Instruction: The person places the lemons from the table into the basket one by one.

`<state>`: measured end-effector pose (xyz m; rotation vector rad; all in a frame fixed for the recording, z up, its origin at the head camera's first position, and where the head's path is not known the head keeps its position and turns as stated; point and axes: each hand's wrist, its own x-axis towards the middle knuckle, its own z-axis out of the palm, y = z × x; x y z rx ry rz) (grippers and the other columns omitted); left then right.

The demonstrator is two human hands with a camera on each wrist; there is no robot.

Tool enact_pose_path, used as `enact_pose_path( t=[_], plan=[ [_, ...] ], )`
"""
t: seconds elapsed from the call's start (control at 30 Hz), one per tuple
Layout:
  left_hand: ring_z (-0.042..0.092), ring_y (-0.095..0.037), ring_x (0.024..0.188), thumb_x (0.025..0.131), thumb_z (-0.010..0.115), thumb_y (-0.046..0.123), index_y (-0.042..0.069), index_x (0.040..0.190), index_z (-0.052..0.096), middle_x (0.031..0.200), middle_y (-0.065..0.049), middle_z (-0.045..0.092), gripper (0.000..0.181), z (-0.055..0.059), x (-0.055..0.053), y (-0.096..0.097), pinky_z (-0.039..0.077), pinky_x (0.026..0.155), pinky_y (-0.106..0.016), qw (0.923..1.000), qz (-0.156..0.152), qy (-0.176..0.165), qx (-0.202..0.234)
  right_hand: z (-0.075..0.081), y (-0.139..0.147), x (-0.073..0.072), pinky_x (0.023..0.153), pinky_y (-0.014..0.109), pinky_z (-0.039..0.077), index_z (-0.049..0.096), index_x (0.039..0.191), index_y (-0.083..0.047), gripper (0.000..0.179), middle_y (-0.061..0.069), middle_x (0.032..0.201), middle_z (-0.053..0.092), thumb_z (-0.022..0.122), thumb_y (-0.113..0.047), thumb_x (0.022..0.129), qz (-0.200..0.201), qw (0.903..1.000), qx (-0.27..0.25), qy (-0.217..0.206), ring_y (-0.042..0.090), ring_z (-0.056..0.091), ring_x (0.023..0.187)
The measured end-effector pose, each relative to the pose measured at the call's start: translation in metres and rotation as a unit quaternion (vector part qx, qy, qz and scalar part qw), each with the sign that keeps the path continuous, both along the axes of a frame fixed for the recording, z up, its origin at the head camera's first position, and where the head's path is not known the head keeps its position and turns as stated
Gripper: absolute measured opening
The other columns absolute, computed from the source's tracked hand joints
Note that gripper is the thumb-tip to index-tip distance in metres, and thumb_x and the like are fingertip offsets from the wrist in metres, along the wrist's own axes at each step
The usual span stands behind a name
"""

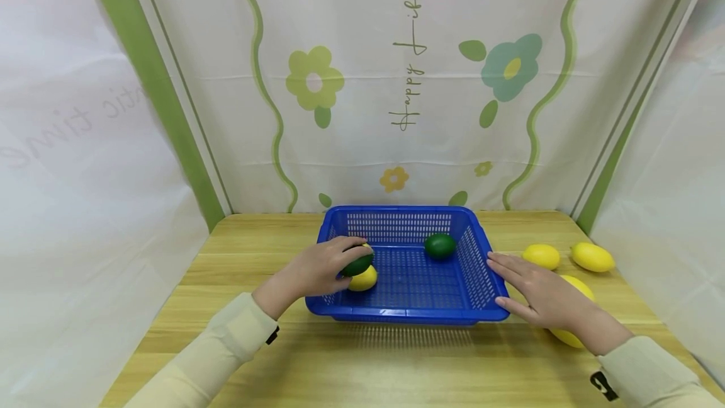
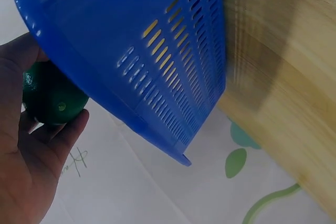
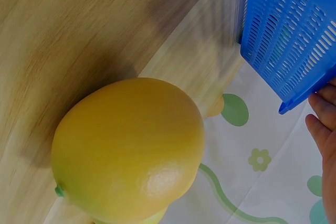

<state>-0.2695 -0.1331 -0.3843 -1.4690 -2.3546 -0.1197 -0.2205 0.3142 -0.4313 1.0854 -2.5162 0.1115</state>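
A blue plastic basket (image 1: 404, 314) with slotted sides stands on the table. Over its left end my left hand (image 1: 324, 267) grips a dark green lime (image 1: 359, 265), fingers over the top and thumb below. Right beneath that lime is a yellow lemon (image 1: 365, 279) inside the basket, partly hidden. Another dark green lime (image 1: 440, 246) lies at the basket's back right. At the right rim, my right hand (image 1: 540, 291) rests its fairly straight fingers (image 3: 324, 109) against the edge. In the left wrist view the held lime (image 2: 55, 95) shows beside the basket's rim.
Right of the basket, several lemons lie on the wooden table (image 1: 396, 370), two at the back (image 1: 542, 257) and others partly behind my right hand (image 1: 566, 337). One large lemon (image 3: 128, 150) fills much of the right wrist view. A patterned curtain (image 1: 351, 143) hangs behind the table.
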Motion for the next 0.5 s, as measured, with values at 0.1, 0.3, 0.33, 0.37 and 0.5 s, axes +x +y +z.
enact_pose_path(
  t=[0.1, 0.3, 0.33, 0.37, 0.5],
  plan=[
    [0.057, -0.028, 0.115, 0.077, 0.081, 0.015, 0.011, 0.133, 0.053, 0.131, -0.014, 0.055, 0.062, 0.0004, 0.0009, -0.0005, 0.055, 0.088, -0.036, 0.9995, 0.011, -0.029, -0.010, -0.0001, 0.0002, -0.0002, 0.111, 0.011, 0.005, 0.054, 0.135, 0.003, 0.063, 0.018, 0.141, 0.050, 0.070, -0.035, 0.088, 0.001, 1.0000, 0.000, 0.000, 0.037, 0.050, 0.124],
    [0.056, -0.026, 0.117, 0.079, 0.079, 0.014, 0.012, 0.134, 0.054, 0.133, -0.012, 0.055, 0.060, 0.0037, 0.0032, 0.0003, 0.054, 0.089, -0.035, 0.9953, 0.034, -0.082, -0.039, -0.0005, 0.0007, -0.0005, 0.111, 0.011, 0.004, 0.054, 0.135, 0.002, 0.063, 0.018, 0.141, 0.049, 0.070, -0.036, 0.088, 0.000, 1.0000, 0.001, 0.000, 0.036, 0.050, 0.124],
    [0.056, -0.026, 0.117, 0.080, 0.078, 0.014, 0.012, 0.134, 0.054, 0.133, -0.011, 0.054, 0.060, 0.0044, 0.0036, 0.0008, 0.054, 0.090, -0.035, 0.9940, 0.039, -0.092, -0.045, -0.0005, 0.0007, -0.0005, 0.111, 0.011, 0.004, 0.054, 0.136, 0.002, 0.063, 0.017, 0.141, 0.049, 0.070, -0.036, 0.088, -0.001, 1.0000, 0.001, 0.000, 0.036, 0.050, 0.125],
    [0.055, -0.025, 0.117, 0.080, 0.078, 0.014, 0.012, 0.135, 0.054, 0.134, -0.011, 0.054, 0.060, 0.0055, 0.0040, 0.0013, 0.053, 0.090, -0.035, 0.9924, 0.045, -0.103, -0.050, -0.0005, 0.0007, -0.0005, 0.111, 0.011, 0.004, 0.054, 0.136, 0.002, 0.063, 0.017, 0.141, 0.049, 0.070, -0.036, 0.088, -0.002, 1.0000, 0.001, 0.000, 0.036, 0.050, 0.125],
    [0.055, -0.024, 0.115, 0.080, 0.077, 0.012, 0.014, 0.136, 0.054, 0.134, -0.008, 0.054, 0.060, 0.0090, 0.0057, 0.0031, 0.053, 0.089, -0.035, 0.9848, 0.068, -0.145, -0.067, -0.0004, 0.0008, -0.0004, 0.110, 0.011, 0.004, 0.054, 0.136, 0.002, 0.063, 0.017, 0.141, 0.050, 0.070, -0.036, 0.088, -0.004, 1.0000, 0.002, -0.002, 0.036, 0.050, 0.125]
  ],
)
